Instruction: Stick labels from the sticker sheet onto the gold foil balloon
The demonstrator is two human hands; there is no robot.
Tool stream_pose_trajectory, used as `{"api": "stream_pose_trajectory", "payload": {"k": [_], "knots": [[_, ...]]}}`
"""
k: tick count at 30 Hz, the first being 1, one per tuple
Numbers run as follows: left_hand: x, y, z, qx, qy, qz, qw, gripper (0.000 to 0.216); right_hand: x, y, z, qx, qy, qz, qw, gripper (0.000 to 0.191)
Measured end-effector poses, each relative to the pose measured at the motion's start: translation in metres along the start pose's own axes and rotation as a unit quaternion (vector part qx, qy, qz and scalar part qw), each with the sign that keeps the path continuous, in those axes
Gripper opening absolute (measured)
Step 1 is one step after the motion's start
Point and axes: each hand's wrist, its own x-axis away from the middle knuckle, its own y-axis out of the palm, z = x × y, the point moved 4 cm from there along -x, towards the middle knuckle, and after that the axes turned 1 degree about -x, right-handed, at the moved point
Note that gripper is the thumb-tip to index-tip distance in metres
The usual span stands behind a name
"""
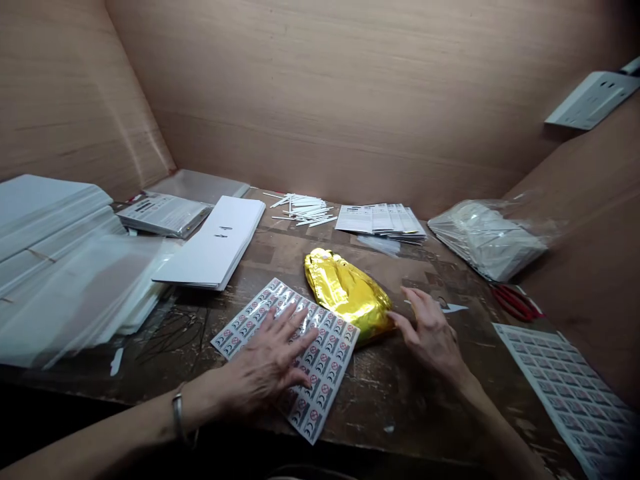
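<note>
My left hand (267, 363) lies flat with fingers spread on a sheet of small printed stickers (325, 360) on the brown table (390, 400). Just beyond the sheet sits a crinkled gold foil packet (347, 292). My right hand (433, 333) rests to the right of the packet, fingers stretched out, fingertips touching its near edge. Neither hand holds anything. A bracelet sits on my left wrist.
Stacks of white cards and clear sleeves (60, 267) fill the left side, with a white card stack (215, 243) beside them. Further back lie white sticks (303, 209), printed leaflets (383, 219) and a bag of white items (487, 240). Red scissors (515, 301) and another sticker sheet (570, 393) lie right.
</note>
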Motion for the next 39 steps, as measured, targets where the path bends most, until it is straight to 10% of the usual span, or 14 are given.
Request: {"api": "stream_pose_trajectory", "payload": {"k": [12,22,32,39], "knots": [[-0.037,0.027,-0.009,-0.039,0.0,-0.001,0.999,0.067,-0.073,0.043,0.007,-0.12,0.155,-0.316,0.928,0.047],[-0.035,0.031,-0.009,-0.032,-0.002,0.016,0.999,0.061,-0.077,0.037,-0.009,-0.113,0.206,-0.273,0.933,0.036],[-0.034,0.033,-0.01,-0.034,0.006,0.015,0.999,0.062,-0.078,0.057,-0.004,-0.335,0.237,-0.331,0.85,0.029],[-0.035,0.031,-0.01,-0.025,0.006,0.009,1.0,0.061,-0.081,0.06,-0.003,-0.334,0.244,-0.323,0.851,0.027]]}}
